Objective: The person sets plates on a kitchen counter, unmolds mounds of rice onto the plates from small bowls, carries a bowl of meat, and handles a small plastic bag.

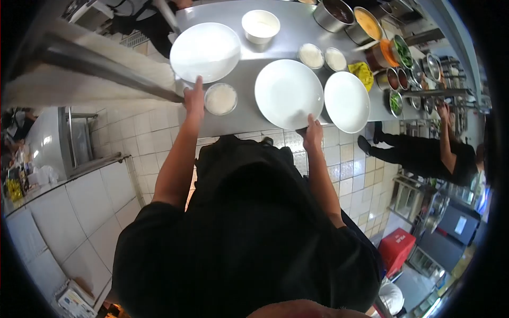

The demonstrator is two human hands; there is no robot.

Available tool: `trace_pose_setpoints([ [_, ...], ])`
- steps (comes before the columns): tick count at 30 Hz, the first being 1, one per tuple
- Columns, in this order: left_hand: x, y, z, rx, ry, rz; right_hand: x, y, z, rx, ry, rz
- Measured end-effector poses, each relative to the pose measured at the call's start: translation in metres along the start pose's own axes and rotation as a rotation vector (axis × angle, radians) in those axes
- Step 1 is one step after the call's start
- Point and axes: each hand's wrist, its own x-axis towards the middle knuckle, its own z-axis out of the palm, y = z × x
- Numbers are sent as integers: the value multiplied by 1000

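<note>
On the steel counter, a large white plate lies at the left. My left hand is at its near rim, one digit reaching over the edge and the other fingers partly hidden. Just right of that hand is a small clear bowl of white grated food. My right hand grips the near rim of a second large white plate, thumb on top and fingers mostly out of sight below. A third white plate, oval in this view, sits right beside it. All three plates look bare.
Farther back stand a white bowl, two tubs of white food, a yellow cloth, and steel pots with dark and orange contents. A metal post rises at left. A co-worker stands at right.
</note>
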Motion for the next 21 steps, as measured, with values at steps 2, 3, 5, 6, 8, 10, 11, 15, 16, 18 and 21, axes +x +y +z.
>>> trace_pose_setpoints([
  [2, -50, -7, 7, 466, 74, 380, -3, 0, 2, -7, -10, 0],
  [3, -73, -8, 12, 697, 120, 574, -2, 4, 2, 2, -23, -5],
  [5, -99, -1, 23, 866, 70, 579, -5, 3, 12, 6, -36, -10],
  [6, -106, 0, 29, 949, 44, 578, -6, 6, 13, 32, -38, 0],
  [8, -108, 2, 37, 1030, 53, 577, -5, 8, 16, 79, -46, 14],
  [10, -107, 1, 39, 1043, 69, 596, -23, -3, 18, -15, -5, 180],
  [11, -103, -1, 40, 1018, 77, 623, -33, -6, 18, -60, 11, 262],
  [15, -95, 4, 28, 961, -11, 655, -70, -13, 25, -476, -371, 265],
  [16, -96, 6, 24, 894, -54, 712, -79, -21, 43, -496, -433, 228],
  [18, -104, 13, 14, 762, -146, 838, -81, -30, 84, -360, -575, 278],
  [21, -130, 39, 18, 624, -309, 927, -75, -35, 157, 141, -682, 433],
])
